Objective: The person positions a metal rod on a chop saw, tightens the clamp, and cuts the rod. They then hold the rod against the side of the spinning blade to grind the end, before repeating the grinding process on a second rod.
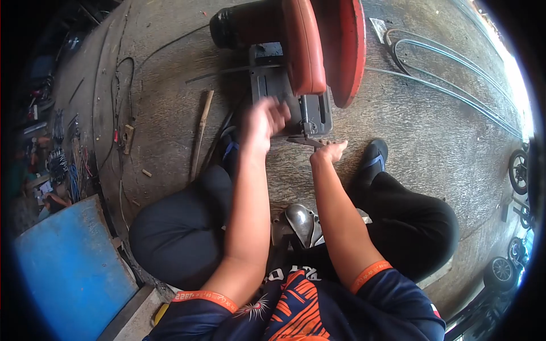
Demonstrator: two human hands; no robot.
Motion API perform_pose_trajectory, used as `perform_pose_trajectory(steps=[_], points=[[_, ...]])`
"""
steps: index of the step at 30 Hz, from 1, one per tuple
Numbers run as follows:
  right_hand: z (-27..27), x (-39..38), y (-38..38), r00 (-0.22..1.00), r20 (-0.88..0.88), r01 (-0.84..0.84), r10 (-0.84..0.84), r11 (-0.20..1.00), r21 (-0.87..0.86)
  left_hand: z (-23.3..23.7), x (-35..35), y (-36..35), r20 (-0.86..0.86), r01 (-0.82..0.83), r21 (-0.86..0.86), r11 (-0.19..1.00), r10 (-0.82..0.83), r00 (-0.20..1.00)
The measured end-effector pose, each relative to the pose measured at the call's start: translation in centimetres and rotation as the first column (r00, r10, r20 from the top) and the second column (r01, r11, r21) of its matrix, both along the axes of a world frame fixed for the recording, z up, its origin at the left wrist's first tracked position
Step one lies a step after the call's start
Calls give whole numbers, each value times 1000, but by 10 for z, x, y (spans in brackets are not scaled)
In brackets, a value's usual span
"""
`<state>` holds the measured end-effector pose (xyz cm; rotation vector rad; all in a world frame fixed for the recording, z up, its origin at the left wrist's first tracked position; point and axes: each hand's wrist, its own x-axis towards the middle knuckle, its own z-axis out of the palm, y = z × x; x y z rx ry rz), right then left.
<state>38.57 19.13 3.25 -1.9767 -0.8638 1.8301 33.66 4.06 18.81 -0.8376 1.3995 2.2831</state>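
A red chop saw (307, 48) stands on the floor in front of me, its round red guard (350, 57) on the right side. Under it, the dark metal base (267, 82) carries a clamp screw (307, 116) pointing toward me. My right hand (330, 151) is at the screw's near end, palm turned up and thumb out. Its fingers appear closed around a dark crank handle (301, 140), though they are partly hidden. My left hand (264, 122) hovers beside the base's near left edge, smeared by motion. A thin metal rod (392, 73) extends from the saw to the right.
Long bent rods (438, 48) lie across the floor at right. To the left are a wooden stick (202, 133), a small wood block (128, 139) and cables. A blue panel (71, 270) sits lower left. Shiny metal parts (301, 221) lie between my legs. Wheels (518, 170) show far right.
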Motion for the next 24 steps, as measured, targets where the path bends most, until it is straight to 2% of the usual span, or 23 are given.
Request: perform_pose_trajectory(steps=[1,2,3,4,5,6,7,8,10,12,15,16,18,20,23,24], points=[[0,12,-2,996,-70,49,-53,997,-52,32,-9,3,-210,-153,173,973,189,959],[0,22,-3,984,-140,97,-111,990,-105,73,-14,10,-303,-187,346,919,298,905],[3,32,-9,980,-193,8,-38,988,-157,104,-20,13,-423,-72,335,939,218,880],[4,38,-18,978,-211,-37,-1,984,-174,131,-28,25,-413,-84,230,970,175,894],[7,45,-30,953,-274,-169,129,977,-128,141,-34,32,-487,21,136,991,48,872],[10,47,-39,931,-313,-244,188,958,-153,146,-42,38,-545,117,28,993,-83,835],[2,49,-47,922,-371,-229,112,930,-288,150,-48,44,-506,106,-217,970,-205,838],[-2,49,-52,910,-413,-216,26,881,-420,159,-49,54,-415,161,-348,924,-306,857],[-8,45,-49,895,-446,-252,17,844,-473,165,-50,67,-386,80,-483,872,-294,875],[-13,40,-43,881,-472,-287,6,801,-525,171,-52,63,-330,156,-484,861,-345,879],[-15,40,-28,778,-628,-354,16,838,-416,175,-56,67,-298,130,-538,833,-332,895],[-3,39,-30,777,-630,-358,19,836,-416,176,-58,66,-285,128,-558,820,-334,898],[19,36,-38,878,-454,-352,155,850,-391,178,-62,65,-303,123,-566,815,-344,889],[14,34,-39,885,-435,-346,165,859,-378,183,-60,65,-315,119,-576,809,-353,881],[8,30,-36,891,-323,-415,318,861,-295,188,-58,66,-277,124,-618,776,-363,890],[8,31,-34,891,-327,-414,315,859,-300,187,-60,65,-269,139,-626,767,-380,885]])
